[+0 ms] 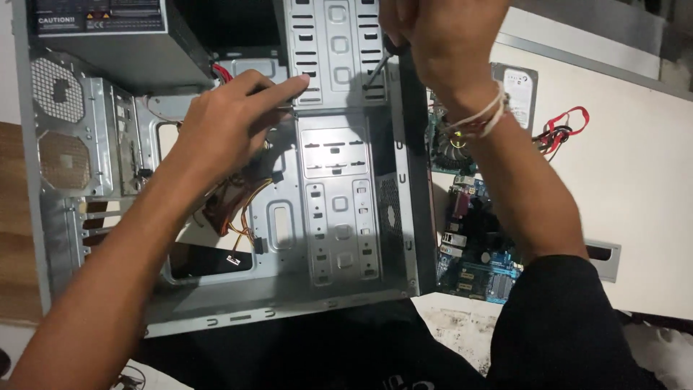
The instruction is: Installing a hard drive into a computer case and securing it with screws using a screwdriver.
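Inside open computer case (216, 318), left hand (231, 119) fingers flat, right hand (440, 36) gripping screwdriver (379, 68), motherboard (473, 245) alongside.

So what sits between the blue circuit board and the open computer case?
Head view: nothing lies between them. The blue circuit board lies right against the grey side wall of the computer case, on the white table.

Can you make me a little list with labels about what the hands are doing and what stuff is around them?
left hand: fingers rest on the metal drive cage
right hand: grips a screwdriver, tip at the cage
computer case: open, lying flat, grey
inside: orange and yellow wires
beside case: blue circuit board, hard drive, red cables
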